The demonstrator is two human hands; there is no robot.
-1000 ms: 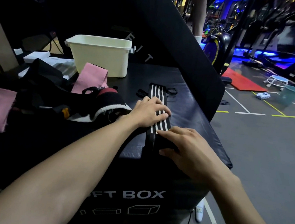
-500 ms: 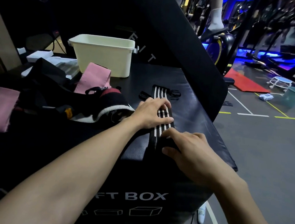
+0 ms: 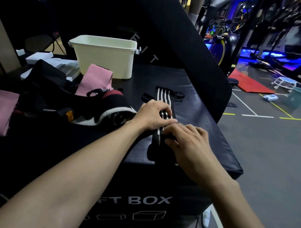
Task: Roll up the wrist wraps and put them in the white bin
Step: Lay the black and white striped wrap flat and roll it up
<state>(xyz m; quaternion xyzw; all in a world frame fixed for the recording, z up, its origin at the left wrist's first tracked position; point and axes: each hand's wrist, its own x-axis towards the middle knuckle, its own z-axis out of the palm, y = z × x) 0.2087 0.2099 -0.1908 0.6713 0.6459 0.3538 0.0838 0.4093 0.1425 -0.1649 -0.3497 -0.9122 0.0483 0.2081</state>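
Gym box top (image 3: 197, 106): L hand (image 3: 152, 116) & R hand (image 3: 187, 140), fingers curled, both gripping striped wrist wrap (image 3: 162, 96).

Gym floor, exercise bikes (image 3: 223, 47) under blue lighting, red mat (image 3: 247, 82), padded plyo box (image 3: 177, 179)

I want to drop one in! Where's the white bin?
In the head view the white bin sits at the far left of the black box top, behind the pink cloth and beyond the striped wrist wrap.
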